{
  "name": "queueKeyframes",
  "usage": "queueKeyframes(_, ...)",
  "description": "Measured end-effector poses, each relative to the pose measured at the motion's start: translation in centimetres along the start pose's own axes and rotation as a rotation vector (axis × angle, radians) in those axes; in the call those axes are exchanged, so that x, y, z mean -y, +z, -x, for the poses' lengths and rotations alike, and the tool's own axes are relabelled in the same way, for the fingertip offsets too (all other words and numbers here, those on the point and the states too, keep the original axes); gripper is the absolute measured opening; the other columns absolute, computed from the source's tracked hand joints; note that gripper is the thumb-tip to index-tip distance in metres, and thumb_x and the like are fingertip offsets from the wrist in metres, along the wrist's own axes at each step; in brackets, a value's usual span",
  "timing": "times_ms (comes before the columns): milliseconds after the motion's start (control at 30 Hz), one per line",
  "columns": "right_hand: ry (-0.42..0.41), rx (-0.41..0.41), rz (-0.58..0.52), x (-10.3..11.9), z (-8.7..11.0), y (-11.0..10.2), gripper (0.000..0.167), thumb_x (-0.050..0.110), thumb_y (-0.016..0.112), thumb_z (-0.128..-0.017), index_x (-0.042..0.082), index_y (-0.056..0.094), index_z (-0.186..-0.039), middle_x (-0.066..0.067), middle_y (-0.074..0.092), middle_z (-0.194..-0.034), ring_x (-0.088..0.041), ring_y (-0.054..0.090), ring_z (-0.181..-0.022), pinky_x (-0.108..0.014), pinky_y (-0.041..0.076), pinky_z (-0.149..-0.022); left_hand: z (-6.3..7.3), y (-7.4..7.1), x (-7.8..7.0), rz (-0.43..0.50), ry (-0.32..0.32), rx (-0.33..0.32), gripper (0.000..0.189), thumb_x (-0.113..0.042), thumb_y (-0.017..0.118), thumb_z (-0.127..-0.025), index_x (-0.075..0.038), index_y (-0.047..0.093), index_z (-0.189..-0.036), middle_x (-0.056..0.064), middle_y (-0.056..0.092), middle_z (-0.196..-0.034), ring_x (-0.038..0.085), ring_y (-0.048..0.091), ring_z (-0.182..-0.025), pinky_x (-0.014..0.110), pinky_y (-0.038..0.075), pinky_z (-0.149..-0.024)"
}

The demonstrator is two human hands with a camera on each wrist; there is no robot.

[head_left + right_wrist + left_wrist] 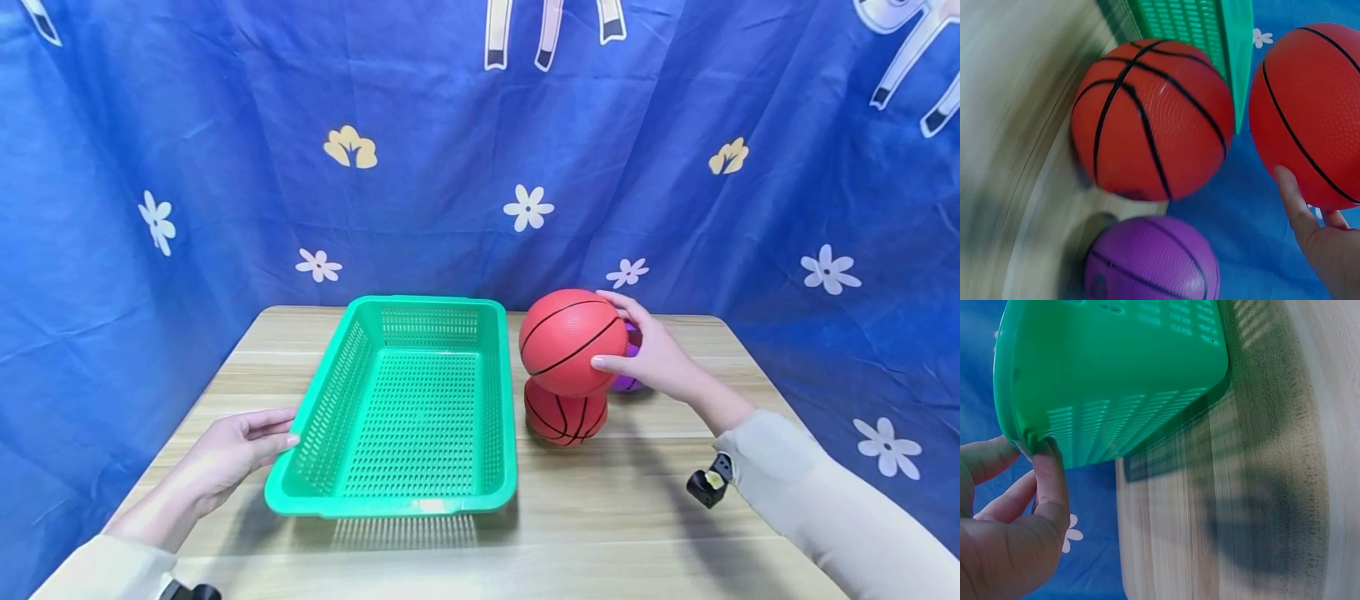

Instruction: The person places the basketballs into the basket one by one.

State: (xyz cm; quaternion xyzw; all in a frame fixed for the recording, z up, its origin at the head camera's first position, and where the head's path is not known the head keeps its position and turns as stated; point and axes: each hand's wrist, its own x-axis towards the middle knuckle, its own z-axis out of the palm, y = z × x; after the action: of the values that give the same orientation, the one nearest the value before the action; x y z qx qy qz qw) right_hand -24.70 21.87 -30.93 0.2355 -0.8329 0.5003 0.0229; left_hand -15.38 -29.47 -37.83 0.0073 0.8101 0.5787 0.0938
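My left hand (232, 450) pinches the left rim of an empty green plastic basket (390, 506). In the left wrist view, the thumb and fingers of that hand (1022, 531) close on the rim of the basket (1116, 356). My right hand (656, 354) grips a red toy basketball (570, 342) from its right side, raised beside the basket. A second red basketball (566, 417) lies on the table, partly covered by the held one in the head view. Behind my right hand, a purple ball (628, 382) is mostly hidden; the right wrist view shows more of this purple ball (1154, 259).
A light wooden table (600, 525) carries the basket and the loose balls. Close behind it and at both sides hangs a blue curtain (420, 167) with flowers printed on it. The basket stands just left of the red balls.
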Motion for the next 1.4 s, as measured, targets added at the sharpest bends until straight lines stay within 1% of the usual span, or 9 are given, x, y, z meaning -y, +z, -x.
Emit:
queueKeyframes(100, -0.005, 0.012, -0.006, 0.3, -0.7, 0.9, 0.085, 0.014, 0.081, -0.075, 0.019, 0.035, -0.146, -0.012, 0.05, -0.132, -0.028, 0.047, -0.119, -0.046, 0.049, -0.094, 0.1, 0.1, 0.0, 0.002, 0.001, -0.003, 0.063, -0.013, 0.062, -0.094, 0.02, 0.03, -0.137, 0.034, 0.047, -0.131, 0.001, 0.06, -0.096, 0.023, 0.052, -0.086)
queueKeyframes(233, -0.002, 0.038, -0.011, 1.0, -1.6, 2.1, 0.084, 0.017, 0.081, -0.075, 0.022, 0.035, -0.146, -0.011, 0.049, -0.134, -0.027, 0.045, -0.12, -0.047, 0.048, -0.096, 0.2, 0.2, -0.1, 0.003, 0.001, -0.007, 0.062, -0.011, 0.061, -0.094, 0.021, 0.03, -0.137, 0.033, 0.048, -0.13, 0.001, 0.06, -0.095, 0.023, 0.053, -0.085)
queueKeyframes(467, -0.004, 0.056, -0.046, 1.7, -3.0, 4.3, 0.084, 0.019, 0.081, -0.074, 0.025, 0.037, -0.145, -0.01, 0.048, -0.132, -0.029, 0.051, -0.115, -0.047, 0.051, -0.091, 0.3, 0.3, 0.0, -0.001, 0.0, -0.008, 0.06, -0.009, 0.059, -0.095, 0.021, 0.029, -0.136, 0.034, 0.047, -0.13, 0.0, 0.059, -0.094, 0.021, 0.053, -0.084)
queueKeyframes(633, -0.017, 0.058, -0.071, 2.0, -4.1, 6.1, 0.083, 0.019, 0.08, -0.075, 0.025, 0.037, -0.145, -0.01, 0.046, -0.131, -0.029, 0.049, -0.115, -0.046, 0.053, -0.088, 0.2, 0.3, -0.1, 0.004, -0.002, -0.008, 0.06, -0.009, 0.059, -0.095, 0.022, 0.029, -0.136, 0.034, 0.047, -0.13, 0.0, 0.059, -0.094, 0.021, 0.053, -0.084)
queueKeyframes(767, -0.027, 0.061, -0.093, 2.3, -5.1, 7.6, 0.083, 0.019, 0.081, -0.074, 0.023, 0.038, -0.145, -0.009, 0.047, -0.13, -0.027, 0.051, -0.112, -0.042, 0.055, -0.084, 0.2, 0.2, 0.0, 0.011, -0.012, -0.005, 0.061, -0.009, 0.06, -0.095, 0.021, 0.028, -0.137, 0.033, 0.048, -0.129, 0.001, 0.06, -0.094, 0.022, 0.053, -0.085)
queueKeyframes(900, -0.035, 0.058, -0.082, 2.7, -6.0, 8.9, 0.084, 0.019, 0.082, -0.073, 0.021, 0.038, -0.145, -0.01, 0.048, -0.13, -0.026, 0.051, -0.113, -0.041, 0.055, -0.084, 0.2, 0.2, 0.0, 0.009, -0.015, -0.006, 0.061, -0.009, 0.06, -0.095, 0.021, 0.027, -0.137, 0.033, 0.048, -0.129, 0.001, 0.059, -0.094, 0.022, 0.053, -0.085)
queueKeyframes(1000, -0.029, 0.057, -0.068, 3.0, -6.7, 9.8, 0.083, 0.02, 0.082, -0.074, 0.022, 0.039, -0.145, -0.011, 0.048, -0.13, -0.025, 0.049, -0.115, -0.041, 0.055, -0.085, 0.2, 0.2, 0.0, 0.011, -0.015, -0.009, 0.062, -0.009, 0.06, -0.094, 0.021, 0.027, -0.137, 0.034, 0.048, -0.129, 0.001, 0.059, -0.095, 0.022, 0.052, -0.085)
queueKeyframes(1233, -0.003, 0.061, -0.042, 3.4, -8.0, 11.8, 0.083, 0.027, 0.083, -0.073, 0.026, 0.039, -0.143, -0.005, 0.049, -0.127, -0.02, 0.048, -0.114, -0.037, 0.055, -0.083, 0.2, 0.1, 0.1, 0.017, -0.011, -0.009, 0.063, -0.01, 0.06, -0.094, 0.021, 0.027, -0.137, 0.032, 0.048, -0.129, 0.001, 0.059, -0.095, 0.021, 0.052, -0.085)
queueKeyframes(1400, 0.017, 0.056, -0.031, 3.9, -8.8, 13.1, 0.081, 0.029, 0.083, -0.072, 0.027, 0.041, -0.141, -0.001, 0.05, -0.126, -0.018, 0.047, -0.114, -0.036, 0.055, -0.082, 0.2, 0.2, 0.0, 0.024, -0.011, -0.014, 0.061, -0.008, 0.06, -0.094, 0.022, 0.027, -0.137, 0.032, 0.05, -0.127, 0.001, 0.06, -0.094, 0.022, 0.053, -0.085)
